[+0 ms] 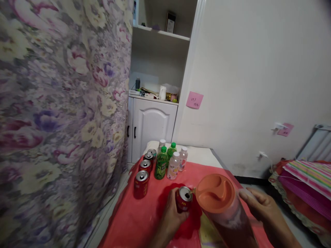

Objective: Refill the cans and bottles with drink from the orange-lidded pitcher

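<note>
My left hand (172,215) is wrapped round a red drink can (183,205) with an opened top, held over a dark red dish (190,225). In my right hand (266,206) is the handle of a clear plastic pitcher (230,224) with an orange lid (214,193). The pitcher leans toward the can, its spout right by the can's opening, and brownish liquid shows there. Dark liquid is also visible inside the pitcher. Part of a yellow cloth-like item (208,232) shows beneath the pitcher.
Left on the red-covered table (124,220) stand several cans (141,186) in a row. Beside them are green-capped bottles (161,165) and white-capped bottles (173,168). A floral curtain (64,103) hangs at left, a white cabinet (155,127) stands behind, and a bed (305,186) is at right.
</note>
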The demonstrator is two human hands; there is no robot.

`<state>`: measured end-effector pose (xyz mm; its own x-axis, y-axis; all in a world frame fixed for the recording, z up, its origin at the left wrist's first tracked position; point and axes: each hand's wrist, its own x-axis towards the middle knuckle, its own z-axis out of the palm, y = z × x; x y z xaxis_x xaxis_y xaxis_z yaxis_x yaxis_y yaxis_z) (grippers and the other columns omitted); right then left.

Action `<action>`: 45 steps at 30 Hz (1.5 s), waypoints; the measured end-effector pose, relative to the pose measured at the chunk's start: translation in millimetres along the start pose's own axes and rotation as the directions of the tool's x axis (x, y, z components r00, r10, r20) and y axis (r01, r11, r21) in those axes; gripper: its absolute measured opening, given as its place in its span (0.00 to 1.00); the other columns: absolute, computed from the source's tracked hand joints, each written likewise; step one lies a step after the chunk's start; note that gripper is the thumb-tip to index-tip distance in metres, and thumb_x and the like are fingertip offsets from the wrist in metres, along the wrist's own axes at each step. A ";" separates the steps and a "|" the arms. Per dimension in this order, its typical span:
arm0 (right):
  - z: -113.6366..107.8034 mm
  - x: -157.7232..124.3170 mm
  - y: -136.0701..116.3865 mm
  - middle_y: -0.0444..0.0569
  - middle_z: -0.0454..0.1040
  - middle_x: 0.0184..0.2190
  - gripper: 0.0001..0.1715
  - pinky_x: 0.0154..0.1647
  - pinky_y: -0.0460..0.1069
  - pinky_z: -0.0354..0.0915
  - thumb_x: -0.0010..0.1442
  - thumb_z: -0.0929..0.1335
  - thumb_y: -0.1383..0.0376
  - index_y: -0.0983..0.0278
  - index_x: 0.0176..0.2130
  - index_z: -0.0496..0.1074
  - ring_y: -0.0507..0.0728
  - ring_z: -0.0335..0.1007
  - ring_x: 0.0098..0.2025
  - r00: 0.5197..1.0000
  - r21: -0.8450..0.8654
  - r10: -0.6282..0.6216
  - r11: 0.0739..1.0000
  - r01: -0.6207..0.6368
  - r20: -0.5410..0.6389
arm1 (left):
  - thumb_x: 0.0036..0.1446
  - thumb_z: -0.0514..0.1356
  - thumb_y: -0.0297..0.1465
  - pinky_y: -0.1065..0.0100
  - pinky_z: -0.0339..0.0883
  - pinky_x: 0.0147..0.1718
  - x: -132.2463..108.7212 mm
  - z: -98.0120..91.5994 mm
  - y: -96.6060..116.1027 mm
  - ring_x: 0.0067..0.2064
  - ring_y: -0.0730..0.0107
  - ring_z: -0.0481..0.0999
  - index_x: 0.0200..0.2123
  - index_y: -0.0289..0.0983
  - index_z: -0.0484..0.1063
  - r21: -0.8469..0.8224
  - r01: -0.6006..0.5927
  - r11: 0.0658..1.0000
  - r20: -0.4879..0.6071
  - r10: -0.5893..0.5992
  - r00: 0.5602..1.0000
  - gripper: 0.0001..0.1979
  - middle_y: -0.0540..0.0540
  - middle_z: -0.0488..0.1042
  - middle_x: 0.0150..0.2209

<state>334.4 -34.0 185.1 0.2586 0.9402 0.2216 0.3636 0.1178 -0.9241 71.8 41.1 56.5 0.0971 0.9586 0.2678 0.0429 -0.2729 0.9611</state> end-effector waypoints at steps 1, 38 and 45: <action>-0.5 0.7 1.2 0.40 0.46 0.25 0.30 0.26 0.47 0.45 0.56 0.70 0.44 0.60 0.23 0.54 0.52 0.41 0.28 1.000 0.003 -0.004 1.000 0.004 -0.005 | 0.40 0.68 0.24 0.57 0.69 0.57 0.0 -0.2 -1.0 0.56 0.52 0.76 0.53 0.39 0.67 0.003 -0.001 1.000 0.001 0.001 1.000 0.33 0.40 0.77 0.54; -4.5 2.3 3.2 0.40 0.46 0.24 0.33 0.26 0.47 0.47 0.54 0.70 0.40 0.60 0.22 0.53 0.52 0.41 0.27 1.000 -0.067 -0.031 0.997 0.030 -0.005 | 0.39 0.68 0.24 0.56 0.69 0.57 -4.4 -2.2 16.1 0.56 0.51 0.76 0.51 0.39 0.69 -0.001 0.022 1.000 0.008 -0.022 1.000 0.31 0.41 0.78 0.52; -3.3 1.5 2.9 0.40 0.48 0.25 0.31 0.26 0.47 0.48 0.54 0.71 0.42 0.61 0.22 0.56 0.52 0.45 0.28 1.000 -0.044 -0.027 0.999 0.027 0.007 | 0.40 0.69 0.26 0.57 0.69 0.56 -3.4 -1.0 12.9 0.55 0.52 0.77 0.51 0.39 0.69 0.026 0.007 1.000 0.009 -0.007 1.000 0.31 0.41 0.78 0.52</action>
<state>338.9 -33.3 183.8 0.2424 0.9389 0.2442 0.4100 0.1290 -0.9029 71.0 34.4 68.1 0.1062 0.9596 0.2607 0.0698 -0.2687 0.9607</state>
